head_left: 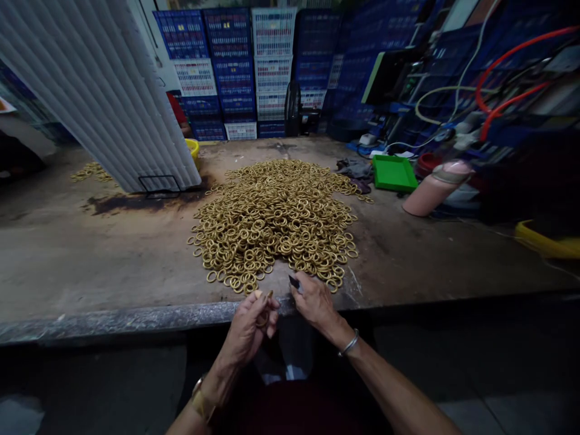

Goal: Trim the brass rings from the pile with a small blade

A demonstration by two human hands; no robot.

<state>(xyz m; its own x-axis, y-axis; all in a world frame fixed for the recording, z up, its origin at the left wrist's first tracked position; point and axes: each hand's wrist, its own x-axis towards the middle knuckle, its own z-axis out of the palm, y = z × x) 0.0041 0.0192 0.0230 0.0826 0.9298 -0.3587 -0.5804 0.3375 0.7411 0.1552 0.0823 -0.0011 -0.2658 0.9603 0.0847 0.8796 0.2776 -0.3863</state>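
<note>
A large heap of brass rings [276, 217] lies on the worn table [90, 254], reaching almost to its front edge. My left hand [249, 329] is closed around one brass ring [263, 317] just below the table's metal edge. My right hand [315, 302] is beside it, fingers pinched on a small dark tool [294, 281] whose tip pokes up near the heap. Both hands are close together, nearly touching. A bracelet is on my right wrist and a watch on my left.
A white corrugated panel [113, 90] leans at the back left, with a small ring pile [90, 172] beyond it. Stacked blue and white crates [254, 66] line the rear. A green tray [393, 173], a pink bottle [435, 188] and red hoses [502, 78] crowd the right.
</note>
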